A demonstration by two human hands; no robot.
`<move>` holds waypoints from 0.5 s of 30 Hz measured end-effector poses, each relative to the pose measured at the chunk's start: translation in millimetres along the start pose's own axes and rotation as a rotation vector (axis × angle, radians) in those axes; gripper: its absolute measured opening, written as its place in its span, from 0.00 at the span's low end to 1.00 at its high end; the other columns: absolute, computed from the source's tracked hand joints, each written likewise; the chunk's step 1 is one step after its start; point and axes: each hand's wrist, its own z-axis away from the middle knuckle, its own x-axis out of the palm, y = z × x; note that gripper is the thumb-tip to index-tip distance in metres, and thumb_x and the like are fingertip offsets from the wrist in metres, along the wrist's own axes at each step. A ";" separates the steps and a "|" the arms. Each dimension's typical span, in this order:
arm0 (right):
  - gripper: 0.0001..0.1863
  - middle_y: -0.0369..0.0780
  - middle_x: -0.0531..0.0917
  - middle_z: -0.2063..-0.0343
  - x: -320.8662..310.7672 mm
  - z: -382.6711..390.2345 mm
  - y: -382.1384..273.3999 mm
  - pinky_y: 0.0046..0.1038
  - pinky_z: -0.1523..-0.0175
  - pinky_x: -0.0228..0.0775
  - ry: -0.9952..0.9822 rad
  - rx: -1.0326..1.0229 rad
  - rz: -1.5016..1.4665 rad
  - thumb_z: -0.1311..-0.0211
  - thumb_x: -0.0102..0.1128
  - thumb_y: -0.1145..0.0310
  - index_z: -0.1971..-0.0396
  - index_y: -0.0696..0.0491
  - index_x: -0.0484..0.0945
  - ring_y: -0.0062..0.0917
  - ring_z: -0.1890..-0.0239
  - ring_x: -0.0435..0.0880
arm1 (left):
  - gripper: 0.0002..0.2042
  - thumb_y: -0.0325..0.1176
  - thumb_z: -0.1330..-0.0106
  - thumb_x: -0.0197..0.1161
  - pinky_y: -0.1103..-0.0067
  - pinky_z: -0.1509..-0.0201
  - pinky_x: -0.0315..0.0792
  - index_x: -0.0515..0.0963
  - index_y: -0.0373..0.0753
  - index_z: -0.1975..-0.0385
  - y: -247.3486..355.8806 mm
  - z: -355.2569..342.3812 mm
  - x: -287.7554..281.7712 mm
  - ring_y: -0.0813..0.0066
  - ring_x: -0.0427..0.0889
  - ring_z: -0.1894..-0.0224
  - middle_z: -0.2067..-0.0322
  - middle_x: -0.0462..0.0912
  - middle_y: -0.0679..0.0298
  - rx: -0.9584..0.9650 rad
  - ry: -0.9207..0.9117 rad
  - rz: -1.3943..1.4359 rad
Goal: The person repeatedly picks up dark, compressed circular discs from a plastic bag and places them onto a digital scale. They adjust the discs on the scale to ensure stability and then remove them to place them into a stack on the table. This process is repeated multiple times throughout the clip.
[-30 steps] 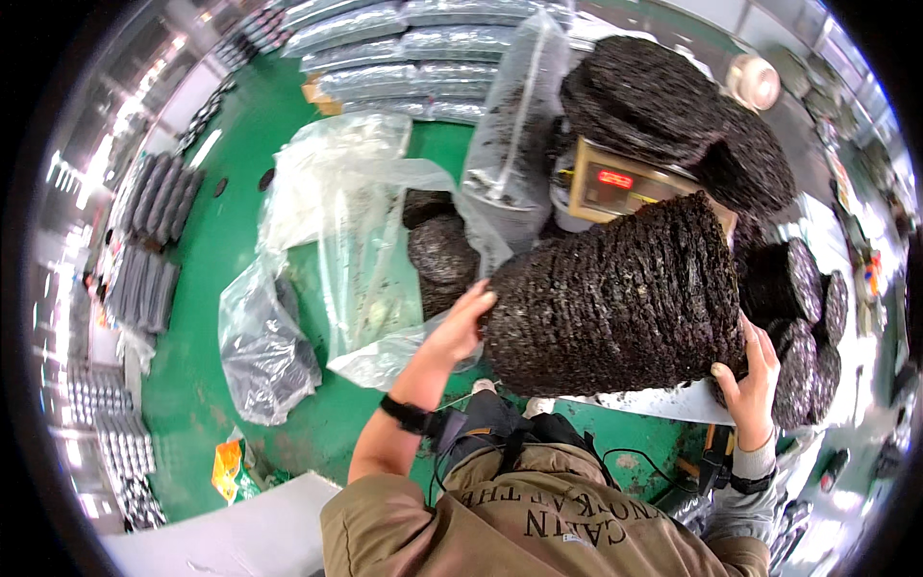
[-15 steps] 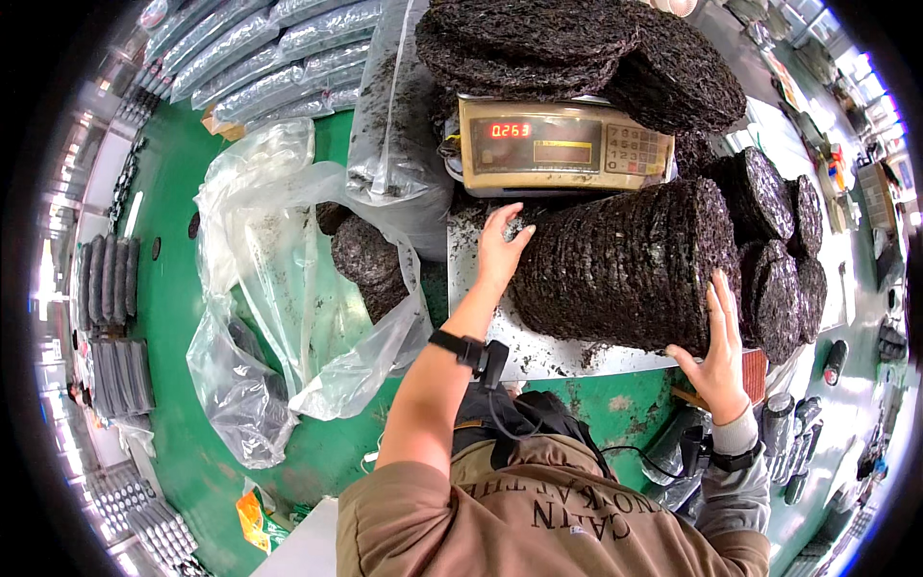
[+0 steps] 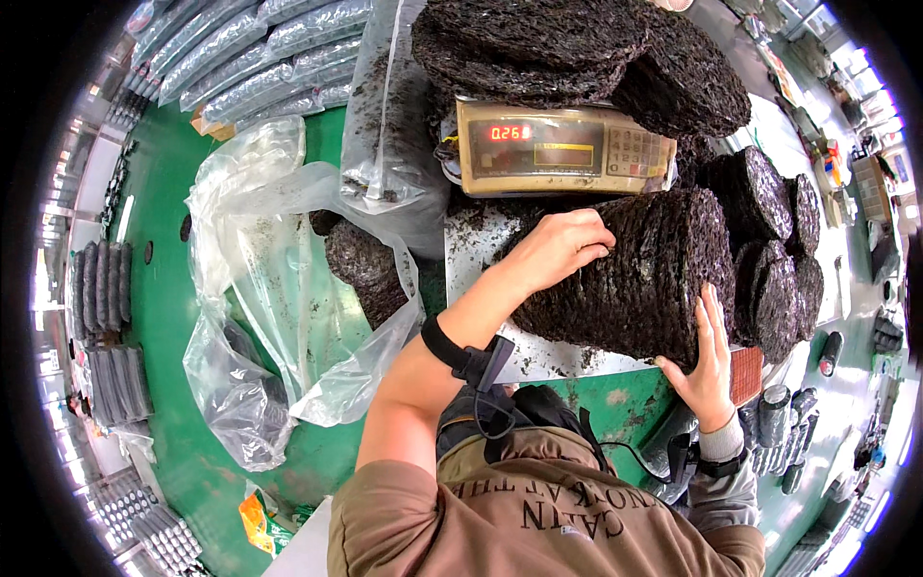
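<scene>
A long row of dark, round dried seaweed discs [image 3: 635,279] lies on its side on the white tabletop [image 3: 471,231], packed face to face. My left hand [image 3: 567,248] bends over the upper side of this row, fingers curled and thumb close to them at the disc edges; its fingertips are partly hidden. At the row's right end my right hand [image 3: 707,370] rests with fingers stretched, touching the end disc. Just beyond the row stands a digital scale [image 3: 567,144] with a lit red display. More dried seaweed discs [image 3: 529,48] lie in a pile on top of it.
Shorter stacks of discs [image 3: 769,288] sit to the right. On the left, a clear plastic bag [image 3: 240,385] hangs loosely around some discs [image 3: 363,269]. A tall filled bag [image 3: 389,144] stands beside the scale, with filled bags [image 3: 288,48] piled behind. Crumbs litter the tabletop.
My left hand has moved right, from the row's left end onto its upper side, and its fingers have curled. The right hand stays at the right end.
</scene>
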 end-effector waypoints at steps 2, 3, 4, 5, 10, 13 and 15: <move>0.45 0.51 0.56 0.42 1.7 3.8 3.8 0.43 0.37 0.44 0.010 -0.005 0.000 0.66 0.68 0.67 0.44 0.59 0.54 0.46 0.39 0.52 | 0.05 0.24 0.51 0.59 0.74 0.69 0.70 0.74 0.34 0.74 2.6 -7.6 -2.9 0.61 0.75 0.72 0.75 0.73 0.58 0.026 -0.096 -0.047; 0.45 0.51 0.56 0.42 1.7 3.9 3.4 0.43 0.37 0.44 0.009 0.002 0.001 0.66 0.68 0.67 0.44 0.59 0.54 0.46 0.39 0.53 | 0.05 0.24 0.51 0.59 0.74 0.69 0.70 0.73 0.34 0.75 4.2 -11.4 -5.1 0.61 0.75 0.72 0.75 0.73 0.58 0.031 -0.136 -0.059; 0.45 0.50 0.56 0.42 1.4 4.9 3.9 0.43 0.37 0.44 0.009 0.007 -0.008 0.66 0.68 0.67 0.44 0.59 0.54 0.46 0.39 0.53 | 0.04 0.24 0.52 0.59 0.73 0.69 0.70 0.73 0.34 0.76 6.3 -15.1 -6.7 0.60 0.74 0.71 0.75 0.73 0.58 0.037 -0.175 -0.072; 0.45 0.50 0.55 0.42 1.5 6.0 4.5 0.43 0.37 0.44 0.009 0.011 -0.016 0.66 0.68 0.67 0.44 0.59 0.54 0.46 0.39 0.53 | 0.04 0.23 0.53 0.58 0.73 0.69 0.69 0.72 0.33 0.77 8.7 -18.8 -7.2 0.59 0.74 0.72 0.76 0.72 0.57 0.045 -0.196 -0.089; 0.46 0.50 0.55 0.42 -0.7 3.5 3.0 0.44 0.37 0.44 0.011 0.008 -0.014 0.66 0.68 0.67 0.43 0.58 0.54 0.46 0.39 0.52 | 0.03 0.22 0.55 0.57 0.80 0.75 0.67 0.71 0.34 0.79 8.9 -19.3 -7.7 0.73 0.72 0.78 0.80 0.70 0.62 -0.100 -0.166 0.013; 0.46 0.50 0.55 0.42 1.1 -3.2 0.8 0.44 0.37 0.44 0.011 0.015 -0.002 0.65 0.67 0.67 0.43 0.58 0.53 0.46 0.39 0.52 | 0.03 0.22 0.55 0.57 0.84 0.77 0.64 0.70 0.34 0.80 3.7 -9.0 -19.8 0.82 0.68 0.80 0.80 0.69 0.66 -0.256 -0.041 0.164; 0.45 0.51 0.55 0.42 3.2 -6.7 -2.3 0.44 0.38 0.44 0.011 0.032 0.002 0.64 0.67 0.66 0.43 0.58 0.53 0.47 0.39 0.53 | 0.04 0.21 0.54 0.57 0.86 0.78 0.64 0.70 0.34 0.79 5.0 1.8 -45.2 0.86 0.69 0.79 0.79 0.70 0.68 -0.356 0.006 0.217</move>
